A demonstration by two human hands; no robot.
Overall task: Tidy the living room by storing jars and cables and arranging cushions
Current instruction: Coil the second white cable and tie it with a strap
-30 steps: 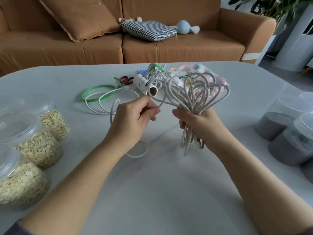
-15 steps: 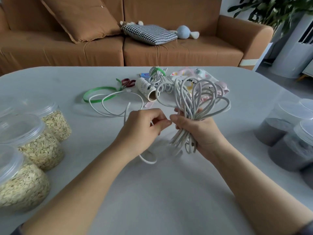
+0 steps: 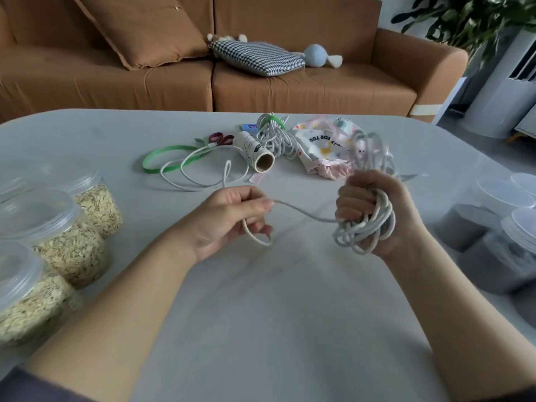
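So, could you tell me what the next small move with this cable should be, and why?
Probably wind the free strand, pinched by the left hand, around the coiled cable that the right hand grips: the loops are gathered, but nothing binds them.

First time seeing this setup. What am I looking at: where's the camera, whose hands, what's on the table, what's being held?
No robot here: these are a person's two bare hands, filmed by one wide-angle camera worn on the head, looking forward and down. The right hand grips a coiled white cable. The left hand pinches its free strand, stretched between the two hands. On the grey table are grain-filled jars on the left and dark-filled jars on the right. At the back lie a green strap, scissors, a cardboard roll, another cable bundle and a printed pouch. Behind stands a sofa with cushions.
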